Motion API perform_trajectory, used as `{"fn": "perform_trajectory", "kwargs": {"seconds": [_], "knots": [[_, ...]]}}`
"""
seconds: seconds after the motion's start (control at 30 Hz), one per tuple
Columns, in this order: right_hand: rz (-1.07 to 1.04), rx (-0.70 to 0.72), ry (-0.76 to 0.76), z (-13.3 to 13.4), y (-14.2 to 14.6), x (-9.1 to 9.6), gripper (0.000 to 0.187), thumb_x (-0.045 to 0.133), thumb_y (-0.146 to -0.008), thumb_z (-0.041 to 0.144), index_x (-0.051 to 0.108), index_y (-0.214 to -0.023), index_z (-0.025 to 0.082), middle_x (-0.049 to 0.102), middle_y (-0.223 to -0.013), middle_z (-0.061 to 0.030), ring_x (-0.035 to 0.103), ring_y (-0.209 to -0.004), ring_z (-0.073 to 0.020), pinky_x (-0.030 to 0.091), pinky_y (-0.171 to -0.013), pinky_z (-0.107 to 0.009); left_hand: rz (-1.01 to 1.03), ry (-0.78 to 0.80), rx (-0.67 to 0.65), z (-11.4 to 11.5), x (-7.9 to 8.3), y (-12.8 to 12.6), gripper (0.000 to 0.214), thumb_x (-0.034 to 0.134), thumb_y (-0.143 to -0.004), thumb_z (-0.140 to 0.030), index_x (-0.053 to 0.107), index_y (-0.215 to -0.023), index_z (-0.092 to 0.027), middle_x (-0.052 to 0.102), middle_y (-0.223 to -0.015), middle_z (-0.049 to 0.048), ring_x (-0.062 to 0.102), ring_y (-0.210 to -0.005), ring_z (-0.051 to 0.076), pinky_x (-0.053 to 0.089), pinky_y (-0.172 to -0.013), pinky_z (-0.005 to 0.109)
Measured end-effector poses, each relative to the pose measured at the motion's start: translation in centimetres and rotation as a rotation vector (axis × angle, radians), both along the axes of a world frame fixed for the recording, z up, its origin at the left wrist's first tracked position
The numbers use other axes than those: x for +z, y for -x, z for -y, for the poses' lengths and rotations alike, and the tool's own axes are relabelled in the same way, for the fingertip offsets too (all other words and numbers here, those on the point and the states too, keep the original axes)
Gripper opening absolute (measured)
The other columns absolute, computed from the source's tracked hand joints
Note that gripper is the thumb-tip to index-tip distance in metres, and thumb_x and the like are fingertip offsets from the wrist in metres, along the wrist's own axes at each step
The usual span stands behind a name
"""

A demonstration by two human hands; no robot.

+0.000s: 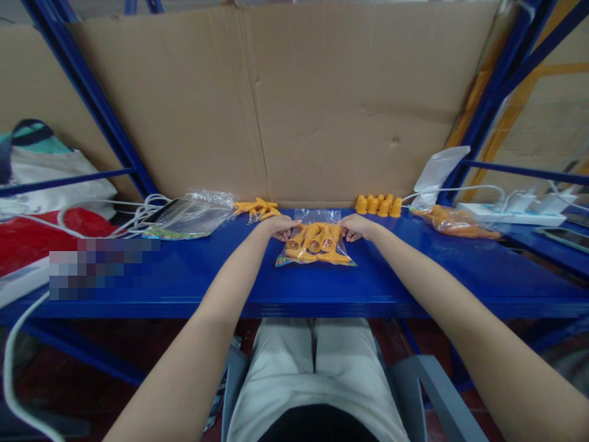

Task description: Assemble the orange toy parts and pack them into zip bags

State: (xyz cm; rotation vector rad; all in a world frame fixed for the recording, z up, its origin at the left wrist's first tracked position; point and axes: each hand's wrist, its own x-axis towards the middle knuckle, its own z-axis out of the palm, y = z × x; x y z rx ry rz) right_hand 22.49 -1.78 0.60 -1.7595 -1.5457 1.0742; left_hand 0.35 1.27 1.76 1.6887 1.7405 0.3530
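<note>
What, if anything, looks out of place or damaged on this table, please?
Mainly the white cables: they lie loosely tangled at the left of the table, unlike the neatly grouped orange pieces at right. The filled bag between the left hand and right hand shows no evident damage.

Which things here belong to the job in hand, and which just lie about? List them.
Likely the job: filled bag between left hand and right hand; orange cups; chained pieces; second filled bag; clear bags.
Likely just lying about: power strip; phone; tote; cables.
</note>
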Motion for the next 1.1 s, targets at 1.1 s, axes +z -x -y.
{"fn": "perform_trajectory", "kwargs": {"seconds": [1.1], "knots": [[-0.603, -0.12, 0.03, 0.2, -0.3, -0.2, 0.031, 0.037, -0.095, 0.008, 0.052, -0.069, 0.016, 0.057, -0.056, -0.0008, 0.054, -0.054, -0.0098, 0.048, -0.063, -0.02, 0.572, -0.092, 0.054, 0.0, -1.3, 1.2, 0.022, 0.076, -0.077, -0.025, 0.058, -0.073, -0.014, 0.061, -0.06, -0.0016, 0.047, -0.04, 0.004, 0.026, -0.036, 0.016]]}}
